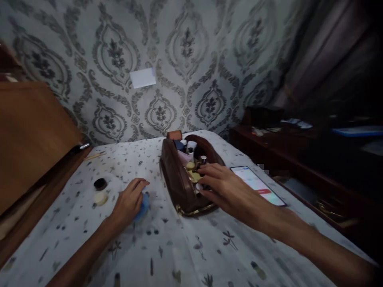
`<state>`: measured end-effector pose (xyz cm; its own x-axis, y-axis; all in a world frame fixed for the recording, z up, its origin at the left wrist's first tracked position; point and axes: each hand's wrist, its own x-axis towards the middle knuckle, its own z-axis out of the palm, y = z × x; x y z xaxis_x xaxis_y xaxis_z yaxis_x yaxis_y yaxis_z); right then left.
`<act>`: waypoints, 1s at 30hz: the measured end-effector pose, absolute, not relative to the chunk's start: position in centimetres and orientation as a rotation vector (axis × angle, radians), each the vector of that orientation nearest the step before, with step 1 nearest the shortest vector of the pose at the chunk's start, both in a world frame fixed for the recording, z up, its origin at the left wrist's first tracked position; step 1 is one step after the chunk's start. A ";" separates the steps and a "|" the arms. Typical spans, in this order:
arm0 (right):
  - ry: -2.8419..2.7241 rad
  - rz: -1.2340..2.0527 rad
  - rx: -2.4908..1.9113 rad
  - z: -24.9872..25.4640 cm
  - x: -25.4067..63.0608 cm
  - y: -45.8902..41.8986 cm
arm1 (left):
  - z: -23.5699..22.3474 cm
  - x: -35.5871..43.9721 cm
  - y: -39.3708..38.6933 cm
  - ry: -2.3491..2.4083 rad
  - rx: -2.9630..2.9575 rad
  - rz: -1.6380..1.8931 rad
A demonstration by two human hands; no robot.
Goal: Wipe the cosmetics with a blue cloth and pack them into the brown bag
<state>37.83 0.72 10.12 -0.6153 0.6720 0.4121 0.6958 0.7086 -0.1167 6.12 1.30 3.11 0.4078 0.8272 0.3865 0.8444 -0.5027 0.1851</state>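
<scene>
A brown toiletry bag (pixel 176 175) stands unzipped on the patterned cloth, with several small bottles and jars inside, among them a white-capped bottle (pixel 191 146) and a yellow packet (pixel 195 176). My right hand (pixel 221 183) reaches over the bag's opening with its fingers apart, their tips among the contents; I see nothing held in it. To the left of the bag, my left hand (pixel 130 201) has its fingers curled over a crumpled blue cloth (pixel 142 209), mostly hidden beneath it. Beyond that hand sit a black round lid (pixel 100 183) and a cream-coloured jar (pixel 100 198).
A phone (pixel 259 185) with a lit screen lies right of the bag. Thin wooden sticks (pixel 95 156) rest at the back left. A wooden board (pixel 36 135) leans on the left; a dark red wooden cabinet (pixel 266 143) flanks the right. Patterned wallpaper (pixel 185 59) rises behind.
</scene>
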 end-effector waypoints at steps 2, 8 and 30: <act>-2.444 -0.080 -0.990 9.4 37.8 0.7 | 2.4 4.6 0.8 -1.631 -2.538 -0.661; -2.322 -0.176 -0.916 7.2 37.6 0.9 | 2.6 -0.5 0.6 -1.975 -2.150 -0.555; -2.350 0.316 -0.733 -0.8 23.8 -0.4 | 4.0 -5.0 6.5 -2.325 -2.204 -0.074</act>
<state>23.79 -0.38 -0.77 -0.6338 0.5789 0.5130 0.4228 0.8146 -0.3970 -5.04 6.52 3.97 -0.0528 0.9985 -0.0139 0.9956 0.0537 0.0768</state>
